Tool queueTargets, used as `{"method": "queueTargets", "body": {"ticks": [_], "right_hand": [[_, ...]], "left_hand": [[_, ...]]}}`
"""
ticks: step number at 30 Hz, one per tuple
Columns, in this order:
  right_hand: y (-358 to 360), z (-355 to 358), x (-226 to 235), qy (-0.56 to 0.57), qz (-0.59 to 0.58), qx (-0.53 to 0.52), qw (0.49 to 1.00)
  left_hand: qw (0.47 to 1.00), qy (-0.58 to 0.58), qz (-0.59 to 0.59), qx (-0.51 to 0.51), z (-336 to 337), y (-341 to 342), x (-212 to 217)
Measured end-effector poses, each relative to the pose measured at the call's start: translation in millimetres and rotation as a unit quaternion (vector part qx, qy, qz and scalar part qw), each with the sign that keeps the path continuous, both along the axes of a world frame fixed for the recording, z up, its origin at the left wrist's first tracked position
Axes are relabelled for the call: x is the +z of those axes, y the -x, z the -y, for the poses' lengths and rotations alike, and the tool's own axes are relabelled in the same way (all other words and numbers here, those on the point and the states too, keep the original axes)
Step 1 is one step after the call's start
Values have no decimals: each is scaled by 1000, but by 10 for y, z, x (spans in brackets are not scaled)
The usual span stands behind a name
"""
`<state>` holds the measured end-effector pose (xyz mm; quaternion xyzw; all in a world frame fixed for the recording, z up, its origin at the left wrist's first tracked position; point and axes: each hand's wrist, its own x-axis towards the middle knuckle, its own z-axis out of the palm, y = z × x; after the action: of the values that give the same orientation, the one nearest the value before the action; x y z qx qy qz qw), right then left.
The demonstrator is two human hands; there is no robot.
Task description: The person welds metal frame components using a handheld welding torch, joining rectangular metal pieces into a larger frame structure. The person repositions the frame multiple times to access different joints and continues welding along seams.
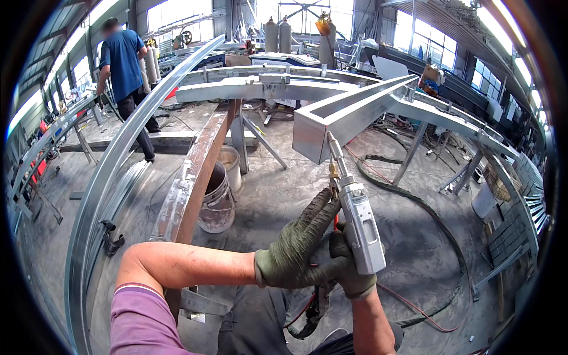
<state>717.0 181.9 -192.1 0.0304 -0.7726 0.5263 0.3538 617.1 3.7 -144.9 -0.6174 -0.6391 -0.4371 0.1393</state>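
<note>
Torch tip right up at the end of the grey box-section frame (349, 112), nozzle touching or just shy of the near corner, hard to tell which. Right hand (353, 269) wrapped shut around the lower body of the silver welding torch (360, 222), glove tight, full grip. Left hand (299, 245) laid across from the side, fingers closed loosely over the torch and the right glove, steadying more than holding. Frame resting out ahead on the steel supports, open end toward the hands.

Risk here, judging by the stance: long torch held low on the body, so any wrist wobble likely to skid the tip off the corner. Left forearm bare above the glove, exposed to spatter. Hose (441, 236) looping across the floor, red cable (414, 307) close under the arms, ready to snag. Bucket (218, 201) and rusty beam (195, 177) near the left elbow; person in blue (125, 71) well apart at the back
</note>
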Motion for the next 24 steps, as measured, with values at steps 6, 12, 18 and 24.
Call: {"method": "queueTargets", "body": {"ticks": [6, 12, 18, 24], "right_hand": [[18, 131, 57, 94, -26, -3, 995], [71, 110, -23, 105, -23, 0, 994], [54, 108, -39, 125, -9, 38, 991], [45, 150, 61, 102, -39, 39, 993]], "left_hand": [[1000, -2, -4, 1, 5, 20, 14], [1000, -6, -12, 9, 8, 26, 17], [1000, -14, -3, 14, 27, -17, 55], [1000, -17, 1, 8, 17, -10, 51]]}}
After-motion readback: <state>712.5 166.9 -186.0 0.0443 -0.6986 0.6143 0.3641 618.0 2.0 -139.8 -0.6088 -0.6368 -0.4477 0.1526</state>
